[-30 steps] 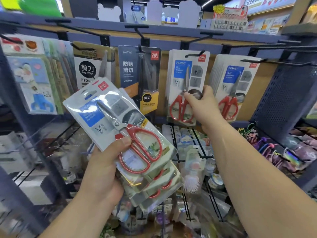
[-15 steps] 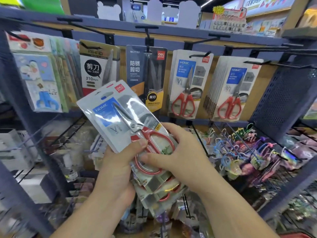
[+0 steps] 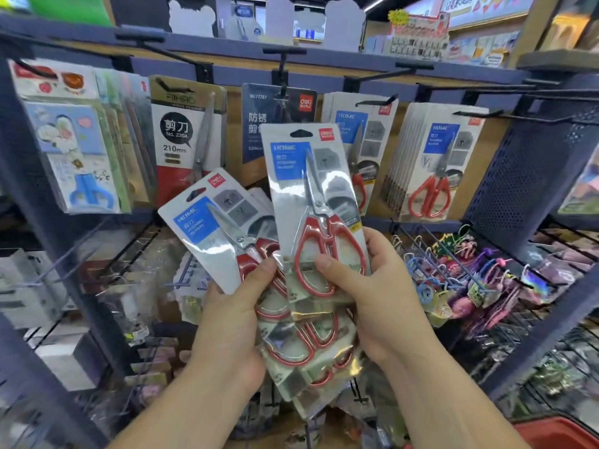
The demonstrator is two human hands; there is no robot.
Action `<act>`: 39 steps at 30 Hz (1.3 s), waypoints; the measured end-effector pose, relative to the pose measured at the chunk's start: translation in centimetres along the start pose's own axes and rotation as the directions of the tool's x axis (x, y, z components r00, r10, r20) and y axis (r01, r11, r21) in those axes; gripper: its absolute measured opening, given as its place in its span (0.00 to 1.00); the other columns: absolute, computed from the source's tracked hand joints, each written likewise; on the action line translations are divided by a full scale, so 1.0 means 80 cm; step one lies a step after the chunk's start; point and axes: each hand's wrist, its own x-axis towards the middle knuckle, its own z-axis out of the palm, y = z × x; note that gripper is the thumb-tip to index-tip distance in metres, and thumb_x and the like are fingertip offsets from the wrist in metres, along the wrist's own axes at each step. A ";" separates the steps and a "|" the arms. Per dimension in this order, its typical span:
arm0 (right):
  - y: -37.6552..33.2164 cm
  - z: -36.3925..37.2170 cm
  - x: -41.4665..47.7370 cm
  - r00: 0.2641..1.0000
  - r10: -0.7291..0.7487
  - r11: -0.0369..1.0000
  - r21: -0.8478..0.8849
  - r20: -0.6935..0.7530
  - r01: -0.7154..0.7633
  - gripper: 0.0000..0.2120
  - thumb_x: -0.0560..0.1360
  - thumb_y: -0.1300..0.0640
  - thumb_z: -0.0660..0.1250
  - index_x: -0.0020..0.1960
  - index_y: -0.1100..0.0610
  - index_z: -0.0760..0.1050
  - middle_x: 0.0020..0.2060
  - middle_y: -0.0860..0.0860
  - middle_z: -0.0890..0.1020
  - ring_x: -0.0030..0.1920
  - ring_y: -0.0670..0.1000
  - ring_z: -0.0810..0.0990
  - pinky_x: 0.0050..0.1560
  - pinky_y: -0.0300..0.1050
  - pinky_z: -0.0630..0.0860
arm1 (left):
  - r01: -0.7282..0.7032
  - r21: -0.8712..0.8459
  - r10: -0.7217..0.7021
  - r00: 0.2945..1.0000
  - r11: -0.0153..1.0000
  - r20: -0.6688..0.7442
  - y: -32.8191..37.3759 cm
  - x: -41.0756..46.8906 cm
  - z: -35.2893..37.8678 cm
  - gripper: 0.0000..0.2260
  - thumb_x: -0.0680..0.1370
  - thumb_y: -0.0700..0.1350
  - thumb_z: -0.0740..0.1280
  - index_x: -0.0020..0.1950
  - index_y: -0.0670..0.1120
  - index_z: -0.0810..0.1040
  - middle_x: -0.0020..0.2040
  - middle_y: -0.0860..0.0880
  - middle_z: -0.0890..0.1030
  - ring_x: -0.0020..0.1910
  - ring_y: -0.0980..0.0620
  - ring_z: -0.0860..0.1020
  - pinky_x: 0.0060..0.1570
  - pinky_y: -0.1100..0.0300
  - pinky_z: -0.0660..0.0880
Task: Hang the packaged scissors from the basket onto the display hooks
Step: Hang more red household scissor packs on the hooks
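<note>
My right hand [image 3: 376, 296] grips one packaged pair of red-handled scissors [image 3: 311, 202] by its lower end and holds it upright in front of the display. My left hand [image 3: 240, 322] holds a fanned stack of the same packaged scissors [image 3: 210, 228], tilted to the left. Behind them, matching packs hang on two display hooks: one hook [image 3: 376, 102] just right of the raised pack, another hook [image 3: 470, 113] farther right with a thick row of packs. A red basket corner [image 3: 560, 432] shows at the bottom right.
Other scissors packs hang to the left: a black and red one [image 3: 184, 140], a dark blue one [image 3: 278, 118], and children's blue scissors [image 3: 77, 150]. Colourful hair ties [image 3: 470, 277] hang on lower hooks at the right. Wire hooks with small goods fill the lower shelf.
My right hand came back from the hanging pack to the stack, took the top pack and lifted it upright away from the stack in my left hand.
</note>
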 end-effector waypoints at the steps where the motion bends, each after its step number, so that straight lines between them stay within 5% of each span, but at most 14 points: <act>1: 0.001 -0.002 0.000 1.000 0.002 1.000 0.021 0.001 -0.002 0.23 0.69 0.64 0.78 0.62 0.61 0.76 0.52 0.60 0.87 0.51 0.61 0.88 0.48 0.54 0.85 | -0.004 0.024 0.004 1.000 1.000 -0.001 -0.001 0.000 0.000 0.23 0.70 0.43 0.75 0.66 0.48 0.81 0.55 0.41 0.88 0.52 0.37 0.87 0.54 0.39 0.82; 5: 0.005 -0.021 -0.001 0.999 -0.044 0.999 0.001 -0.017 0.044 0.25 0.64 0.59 0.79 0.60 0.58 0.77 0.52 0.59 0.87 0.52 0.60 0.87 0.52 0.58 0.84 | -0.061 0.137 0.063 0.998 0.989 -0.016 -0.002 0.004 -0.006 0.24 0.69 0.45 0.77 0.65 0.47 0.81 0.55 0.40 0.88 0.54 0.36 0.87 0.60 0.33 0.79; 11: 0.004 -0.055 0.004 0.981 -0.186 0.982 0.007 -0.063 0.186 0.19 0.69 0.58 0.75 0.59 0.52 0.77 0.52 0.53 0.86 0.52 0.53 0.86 0.50 0.49 0.83 | -0.199 0.260 0.218 0.975 0.945 -0.044 0.001 0.011 -0.012 0.20 0.71 0.43 0.78 0.62 0.46 0.82 0.54 0.43 0.88 0.55 0.39 0.86 0.61 0.39 0.80; 17: -0.001 -0.065 0.027 0.952 -0.248 0.969 -0.037 -0.177 0.245 0.26 0.70 0.55 0.74 0.66 0.50 0.73 0.62 0.50 0.84 0.61 0.49 0.83 0.60 0.46 0.81 | -0.242 0.261 0.255 0.967 0.935 -0.019 0.009 0.011 -0.008 0.24 0.69 0.44 0.76 0.65 0.45 0.81 0.55 0.43 0.88 0.54 0.40 0.87 0.59 0.38 0.81; 22: 0.000 -0.063 0.038 0.943 -0.287 0.958 -0.072 -0.167 0.278 0.19 0.72 0.55 0.74 0.62 0.52 0.75 0.55 0.50 0.86 0.57 0.51 0.85 0.57 0.47 0.81 | -0.246 0.257 0.256 0.967 0.935 -0.007 0.009 0.013 -0.010 0.19 0.74 0.39 0.75 0.65 0.47 0.81 0.55 0.43 0.88 0.54 0.40 0.87 0.58 0.37 0.81; 28: 0.010 -0.076 0.076 0.954 -0.253 0.956 -0.190 -0.160 0.222 0.12 0.80 0.56 0.72 0.61 0.47 0.75 0.57 0.48 0.86 0.60 0.52 0.84 0.62 0.54 0.81 | -0.253 0.243 0.257 0.966 0.936 0.015 0.011 0.015 -0.009 0.23 0.72 0.42 0.75 0.67 0.46 0.80 0.57 0.41 0.87 0.56 0.37 0.86 0.60 0.34 0.80; 32: 0.017 -0.088 0.118 0.962 -0.237 0.913 -0.369 -0.136 0.173 0.08 0.81 0.51 0.71 0.58 0.44 0.76 0.55 0.48 0.84 0.57 0.55 0.84 0.49 0.58 0.85 | -0.263 0.237 0.263 0.964 0.935 0.029 0.010 0.016 -0.003 0.26 0.70 0.43 0.75 0.68 0.46 0.80 0.58 0.41 0.87 0.56 0.36 0.86 0.60 0.32 0.80; 35: 0.017 -0.092 0.144 0.980 -0.155 0.922 -0.375 -0.126 0.098 0.07 0.81 0.50 0.70 0.58 0.45 0.75 0.57 0.49 0.84 0.58 0.54 0.84 0.42 0.52 0.85 | -0.260 0.244 0.259 0.965 0.934 0.039 0.009 0.016 0.001 0.25 0.69 0.44 0.75 0.66 0.45 0.81 0.58 0.40 0.87 0.57 0.35 0.85 0.60 0.33 0.80; 39: 0.021 -0.099 0.158 0.974 -0.113 0.904 -0.426 -0.196 0.019 0.11 0.80 0.49 0.72 0.60 0.48 0.75 0.56 0.48 0.84 0.58 0.53 0.84 0.48 0.53 0.86 | -0.260 0.226 0.251 0.966 0.939 0.066 0.007 0.014 0.006 0.25 0.69 0.43 0.75 0.67 0.46 0.80 0.57 0.42 0.87 0.55 0.38 0.87 0.56 0.40 0.82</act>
